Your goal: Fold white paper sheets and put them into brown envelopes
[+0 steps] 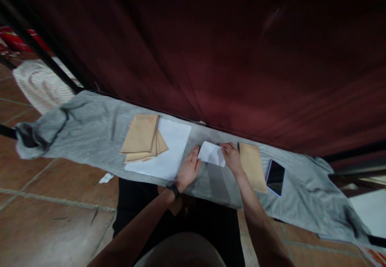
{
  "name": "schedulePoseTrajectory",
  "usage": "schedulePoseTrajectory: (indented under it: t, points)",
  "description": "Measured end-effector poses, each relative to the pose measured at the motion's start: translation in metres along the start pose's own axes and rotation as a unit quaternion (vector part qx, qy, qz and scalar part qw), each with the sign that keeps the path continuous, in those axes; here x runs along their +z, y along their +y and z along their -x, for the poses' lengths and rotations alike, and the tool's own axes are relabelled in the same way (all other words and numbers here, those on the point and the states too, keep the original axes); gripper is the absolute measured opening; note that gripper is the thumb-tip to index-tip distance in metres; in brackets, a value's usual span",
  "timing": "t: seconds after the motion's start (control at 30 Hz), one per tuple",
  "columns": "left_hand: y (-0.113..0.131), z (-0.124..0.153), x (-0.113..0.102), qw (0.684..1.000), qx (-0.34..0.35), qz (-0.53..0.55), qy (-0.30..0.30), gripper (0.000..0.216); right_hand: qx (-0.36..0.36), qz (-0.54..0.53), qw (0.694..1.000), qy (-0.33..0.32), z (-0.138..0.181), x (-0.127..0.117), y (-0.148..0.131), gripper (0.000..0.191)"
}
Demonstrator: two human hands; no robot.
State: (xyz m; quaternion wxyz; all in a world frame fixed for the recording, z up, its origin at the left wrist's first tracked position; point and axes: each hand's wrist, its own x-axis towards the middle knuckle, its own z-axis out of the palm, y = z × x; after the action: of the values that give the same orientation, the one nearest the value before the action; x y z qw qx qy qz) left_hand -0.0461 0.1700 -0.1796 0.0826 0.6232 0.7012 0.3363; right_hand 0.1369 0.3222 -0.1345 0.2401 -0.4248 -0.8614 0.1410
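A small white sheet of paper (211,154), which looks folded, lies on the grey cloth between my hands. My right hand (231,157) has its fingers closed on the paper's right edge. At the left edge rests my left hand (189,168), laid flat with the fingers stretched out and the fingertips by the paper. A dark band sits on the left wrist. Just right of my right hand is a single brown envelope (253,166). To the left, several brown envelopes (141,133) lie in a fanned stack, partly over large white sheets (171,142).
The grey cloth (93,126) covers a narrow bench. A phone (275,177) with a dark screen lies at the right. Behind the bench hangs a dark red curtain (193,58). A striped cloth (45,84) is at the far left, and a paper scrap (106,178) lies on the tiled floor.
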Motion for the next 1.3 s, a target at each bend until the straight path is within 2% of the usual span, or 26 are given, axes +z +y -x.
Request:
schedulePoseTrajectory:
  t: [0.1, 0.17, 0.23, 0.3, 0.47, 0.57, 0.73, 0.9, 1.03, 1.17, 1.3]
  points:
    - [-0.002, 0.0, -0.005, 0.998, -0.033, 0.043, 0.041, 0.055, -0.042, -0.01, 0.995, 0.094, 0.008, -0.015, -0.006, 0.024]
    - [-0.003, 0.0, -0.007, 0.996, -0.038, 0.053, 0.062, 0.055, -0.058, 0.001, 0.991, 0.119, 0.025, -0.014, -0.01, 0.026]
    - [-0.002, 0.0, -0.009, 0.996, -0.026, 0.048, 0.075, 0.055, -0.073, 0.019, 0.994, 0.084, 0.049, -0.004, -0.013, 0.027]
    - [0.002, 0.001, -0.009, 0.998, 0.007, 0.028, 0.063, 0.055, -0.073, 0.03, 0.996, 0.051, 0.075, 0.012, -0.016, 0.028]
    - [0.02, 0.006, 0.005, 0.99, 0.1, -0.085, -0.053, 0.052, -0.058, -0.017, 0.998, 0.01, 0.117, 0.037, -0.019, 0.032]
    - [0.031, 0.007, 0.016, 0.981, 0.103, -0.137, -0.091, 0.051, -0.007, -0.077, 0.996, 0.036, 0.117, 0.037, -0.019, 0.031]
    - [0.042, -0.009, 0.023, 0.97, 0.114, -0.185, -0.111, 0.052, 0.059, -0.135, 0.985, 0.092, 0.098, 0.038, -0.02, 0.039]
    - [0.038, -0.029, 0.026, 0.964, 0.145, -0.184, -0.129, 0.053, 0.053, -0.021, 0.998, 0.032, 0.09, 0.05, -0.028, 0.046]
    - [0.029, -0.031, 0.031, 0.965, 0.146, -0.167, -0.14, 0.053, 0.056, 0.096, 0.994, 0.01, 0.093, 0.056, -0.031, 0.05]
    - [0.026, -0.026, 0.036, 0.971, 0.124, -0.158, -0.13, 0.054, 0.07, 0.141, 0.987, 0.03, 0.095, 0.055, -0.024, 0.05]
    - [0.026, -0.02, 0.039, 0.975, 0.104, -0.156, -0.116, 0.055, 0.107, 0.124, 0.984, 0.073, 0.096, 0.048, -0.014, 0.053]
